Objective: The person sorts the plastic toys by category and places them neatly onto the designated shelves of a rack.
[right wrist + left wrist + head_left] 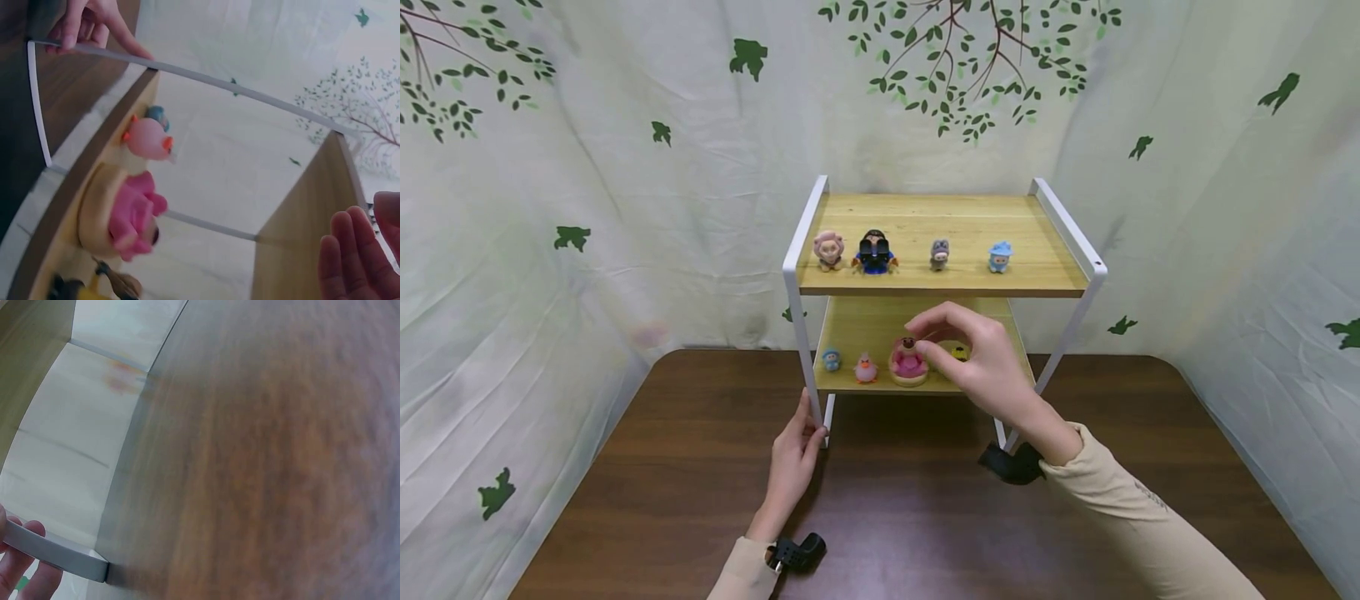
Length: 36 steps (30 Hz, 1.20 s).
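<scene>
My left hand [793, 458] grips the front left leg [56, 555] of a small two-tier shelf with a white frame. At the lower tier, my right hand [988, 358] hovers in front with thumb and forefinger arched. Behind its fingertips sits a brown-headed figurine in pink [909, 364] on a round tan base. The right wrist view shows the right fingers [353, 253] apart from this figurine, with nothing between them. Left of it stand a pink duck figurine [866, 368] and a small blue figurine [831, 360]. A yellow-and-black figurine [90, 290] is partly hidden by the right hand in the head view.
On the upper tier [925, 212] stand a fuzzy pink figurine [829, 250], a figurine with big black glasses [875, 252], a grey figurine [939, 255] and a blue-hatted figurine [1000, 257]. The shelf stands on a brown table [700, 467] before a leaf-print curtain [700, 208].
</scene>
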Each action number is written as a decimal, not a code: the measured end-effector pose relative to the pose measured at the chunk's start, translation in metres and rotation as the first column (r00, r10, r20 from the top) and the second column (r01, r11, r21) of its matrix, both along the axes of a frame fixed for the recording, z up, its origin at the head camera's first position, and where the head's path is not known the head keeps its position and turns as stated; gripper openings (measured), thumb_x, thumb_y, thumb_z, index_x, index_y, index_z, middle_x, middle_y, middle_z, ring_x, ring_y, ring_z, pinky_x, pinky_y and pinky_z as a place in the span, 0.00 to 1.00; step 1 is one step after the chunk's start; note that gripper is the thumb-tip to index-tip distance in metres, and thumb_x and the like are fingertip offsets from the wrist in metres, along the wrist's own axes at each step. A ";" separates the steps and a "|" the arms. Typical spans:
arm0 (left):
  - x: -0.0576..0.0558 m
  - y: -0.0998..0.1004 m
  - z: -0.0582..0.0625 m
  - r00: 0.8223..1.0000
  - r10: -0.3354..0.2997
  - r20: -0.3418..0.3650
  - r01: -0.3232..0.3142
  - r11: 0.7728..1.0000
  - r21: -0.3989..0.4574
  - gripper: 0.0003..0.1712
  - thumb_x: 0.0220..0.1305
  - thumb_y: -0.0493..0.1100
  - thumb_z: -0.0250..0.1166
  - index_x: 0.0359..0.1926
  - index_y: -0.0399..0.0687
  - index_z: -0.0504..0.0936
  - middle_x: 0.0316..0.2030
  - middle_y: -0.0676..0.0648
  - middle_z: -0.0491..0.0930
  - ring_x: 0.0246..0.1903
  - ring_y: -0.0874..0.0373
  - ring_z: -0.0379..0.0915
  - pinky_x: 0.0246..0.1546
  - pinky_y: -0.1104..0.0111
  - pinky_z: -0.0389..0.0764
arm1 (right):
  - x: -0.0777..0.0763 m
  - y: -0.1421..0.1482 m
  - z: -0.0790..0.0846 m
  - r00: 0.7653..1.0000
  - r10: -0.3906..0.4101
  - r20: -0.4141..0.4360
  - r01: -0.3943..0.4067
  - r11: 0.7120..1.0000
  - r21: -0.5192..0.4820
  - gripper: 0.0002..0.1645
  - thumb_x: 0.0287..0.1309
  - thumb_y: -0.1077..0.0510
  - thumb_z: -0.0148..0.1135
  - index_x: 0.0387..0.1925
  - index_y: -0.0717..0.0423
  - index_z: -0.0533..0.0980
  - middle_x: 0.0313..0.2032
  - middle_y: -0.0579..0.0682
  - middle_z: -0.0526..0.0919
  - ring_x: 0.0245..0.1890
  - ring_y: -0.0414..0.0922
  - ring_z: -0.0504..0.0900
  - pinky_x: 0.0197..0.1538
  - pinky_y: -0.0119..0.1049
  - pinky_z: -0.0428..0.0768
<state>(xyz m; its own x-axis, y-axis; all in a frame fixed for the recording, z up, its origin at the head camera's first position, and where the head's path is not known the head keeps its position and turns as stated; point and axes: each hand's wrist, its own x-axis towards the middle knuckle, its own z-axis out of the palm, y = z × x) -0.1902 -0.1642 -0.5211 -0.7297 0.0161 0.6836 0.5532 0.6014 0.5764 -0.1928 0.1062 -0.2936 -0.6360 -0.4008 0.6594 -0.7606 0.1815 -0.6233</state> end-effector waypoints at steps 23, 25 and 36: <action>-0.002 0.001 -0.002 1.000 -0.001 -0.021 0.001 1.000 0.001 0.50 0.54 0.24 0.66 0.74 0.47 0.52 0.26 0.47 0.73 0.25 0.58 0.75 0.26 0.66 0.81 | -0.032 -0.044 -0.029 0.984 0.011 0.178 -0.034 0.991 0.130 0.13 0.59 0.65 0.64 0.46 0.62 0.78 0.43 0.52 0.83 0.46 0.54 0.80 0.44 0.49 0.80; -0.002 0.001 -0.002 1.000 0.000 -0.014 0.000 1.000 0.002 0.50 0.55 0.24 0.66 0.74 0.48 0.52 0.26 0.47 0.73 0.25 0.58 0.75 0.26 0.64 0.81 | -0.035 -0.048 -0.029 0.983 0.010 0.183 -0.036 0.989 0.141 0.13 0.59 0.64 0.64 0.46 0.62 0.78 0.44 0.53 0.83 0.46 0.54 0.80 0.44 0.49 0.80; -0.001 0.000 -0.001 1.000 0.006 0.006 -0.006 1.000 0.004 0.50 0.55 0.24 0.65 0.74 0.48 0.52 0.26 0.47 0.73 0.26 0.58 0.76 0.27 0.63 0.82 | -0.048 -0.062 -0.037 0.976 0.045 0.213 -0.085 0.980 0.183 0.15 0.57 0.68 0.63 0.47 0.64 0.77 0.46 0.59 0.81 0.48 0.48 0.79 0.53 0.34 0.75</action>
